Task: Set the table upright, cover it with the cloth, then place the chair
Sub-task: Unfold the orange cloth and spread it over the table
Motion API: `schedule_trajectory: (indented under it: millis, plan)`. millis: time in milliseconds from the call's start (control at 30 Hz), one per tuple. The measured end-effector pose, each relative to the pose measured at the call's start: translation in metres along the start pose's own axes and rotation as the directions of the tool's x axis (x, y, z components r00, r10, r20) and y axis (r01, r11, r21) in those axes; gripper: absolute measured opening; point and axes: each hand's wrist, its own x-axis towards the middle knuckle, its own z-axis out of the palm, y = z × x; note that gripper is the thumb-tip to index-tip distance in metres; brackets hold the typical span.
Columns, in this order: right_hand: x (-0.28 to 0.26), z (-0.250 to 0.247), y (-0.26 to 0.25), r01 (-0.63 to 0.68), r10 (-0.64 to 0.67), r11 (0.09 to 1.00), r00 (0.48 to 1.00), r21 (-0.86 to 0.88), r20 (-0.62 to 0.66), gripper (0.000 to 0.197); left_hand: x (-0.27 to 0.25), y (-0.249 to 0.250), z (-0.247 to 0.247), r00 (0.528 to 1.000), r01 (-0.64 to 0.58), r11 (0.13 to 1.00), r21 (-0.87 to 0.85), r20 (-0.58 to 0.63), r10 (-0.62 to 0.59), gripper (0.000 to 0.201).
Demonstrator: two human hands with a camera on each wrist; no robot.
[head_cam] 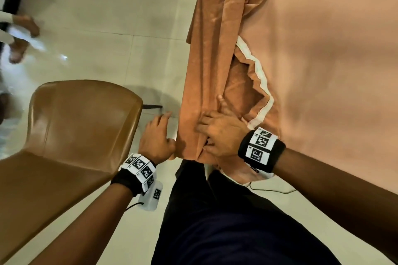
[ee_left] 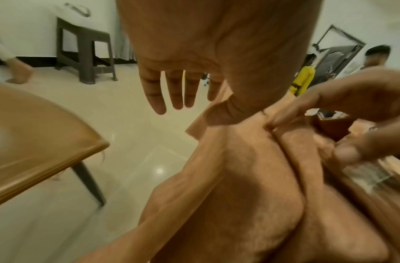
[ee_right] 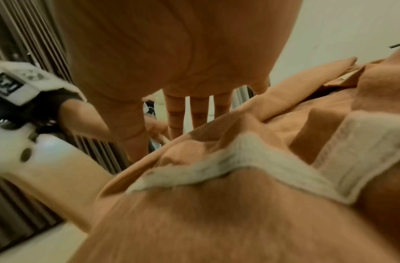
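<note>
An orange cloth (head_cam: 323,60) covers the table, which is almost wholly hidden beneath it. Folds bunch along the left edge, and a white hem strip (head_cam: 260,79) shows where one layer is turned back. At the near left corner my right hand (head_cam: 215,133) pinches a ridge of cloth (ee_left: 250,195) between fingers and thumb. Beside the hanging edge, my left hand (head_cam: 161,129) has straight fingers (ee_left: 176,92), its thumb touching the fabric. The brown leather chair (head_cam: 75,135) stands left of the table, close to my left arm.
Another person's bare feet (head_cam: 21,36) stand on the tiled floor at far left. A dark stool (ee_left: 86,51) is by the wall, and people (ee_left: 302,80) are in the background. My dark-trousered legs (head_cam: 215,221) are against the table's near corner. A thin cable (head_cam: 271,190) lies on the floor.
</note>
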Motion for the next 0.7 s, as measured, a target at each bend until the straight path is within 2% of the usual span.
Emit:
schedule_trajectory:
  millis: [33, 100, 167, 200, 233, 300, 333, 433, 467, 500, 567, 600, 633, 700]
  plan:
    - [-0.001, 0.002, -0.003, 0.03, -0.029, 0.999, 0.998, -0.014, 0.047, 0.052, 0.005, 0.011, -0.005, 0.997, -0.08, 0.996, 0.037, 0.001, 0.08, 0.092]
    - [-0.003, 0.0, -0.008, 0.043, -0.041, 0.999, 0.994, -0.015, 0.1, 0.044, 0.018, 0.032, -0.009, 0.968, -0.237, 0.959, 0.153, 0.117, 0.221, 0.105]
    - [-0.004, -0.02, -0.011, -0.023, 0.029, 0.999, 0.993, -0.049, 0.112, 0.03, 0.031, 0.051, -0.007, 0.914, -0.376, 0.876, 0.302, 0.274, 0.298, 0.116]
    - [-0.007, -0.027, -0.007, -0.07, 0.078, 0.992, 0.994, -0.101, 0.075, 0.026, 0.035, 0.06, -0.005, 0.89, -0.422, 0.834, 0.356, 0.336, 0.307, 0.12]
    - [-0.015, -0.03, 0.004, -0.127, 0.126, 0.985, 0.992, -0.116, -0.012, 0.023, 0.038, 0.066, -0.003, 0.873, -0.449, 0.806, 0.386, 0.381, 0.305, 0.124]
    - [-0.043, -0.025, 0.033, -0.14, 0.147, 0.988, 0.982, 0.063, -0.12, 0.02, 0.042, 0.071, -0.002, 0.867, -0.452, 0.794, 0.406, 0.408, 0.285, 0.132]
    - [-0.061, -0.016, 0.051, -0.132, 0.147, 0.982, 0.984, 0.138, -0.103, 0.025, 0.043, 0.07, -0.003, 0.868, -0.45, 0.792, 0.413, 0.411, 0.278, 0.135]
    - [-0.136, -0.01, 0.108, -0.263, 0.265, 0.963, 0.963, 0.055, -0.044, 0.038, 0.041, 0.068, -0.006, 0.864, -0.458, 0.785, 0.418, 0.416, 0.283, 0.136]
    - [-0.164, -0.021, 0.126, -0.367, 0.365, 0.929, 0.93, 0.053, 0.047, 0.042, 0.04, 0.07, -0.006, 0.863, -0.459, 0.787, 0.412, 0.418, 0.285, 0.136]
    - [-0.191, -0.032, 0.146, -0.497, 0.491, 0.867, 0.864, 0.031, 0.111, 0.048, 0.04, 0.072, -0.006, 0.864, -0.454, 0.793, 0.406, 0.418, 0.281, 0.137]
    - [-0.238, -0.055, 0.183, -0.736, 0.73, 0.676, 0.659, -0.044, 0.183, 0.05, 0.039, 0.078, -0.006, 0.873, -0.434, 0.802, 0.411, 0.411, 0.262, 0.138]
    - [-0.257, -0.059, 0.2, -0.793, 0.789, 0.603, 0.575, -0.089, 0.215, 0.051, 0.038, 0.08, -0.006, 0.88, -0.42, 0.803, 0.422, 0.406, 0.246, 0.138]
    - [-0.272, -0.061, 0.212, -0.824, 0.822, 0.553, 0.516, -0.125, 0.24, 0.049, 0.038, 0.084, -0.006, 0.885, -0.413, 0.799, 0.438, 0.4, 0.238, 0.137]
    - [-0.282, -0.065, 0.219, -0.835, 0.842, 0.524, 0.478, -0.168, 0.249, 0.03, 0.039, 0.091, -0.01, 0.893, -0.411, 0.782, 0.47, 0.381, 0.24, 0.129]
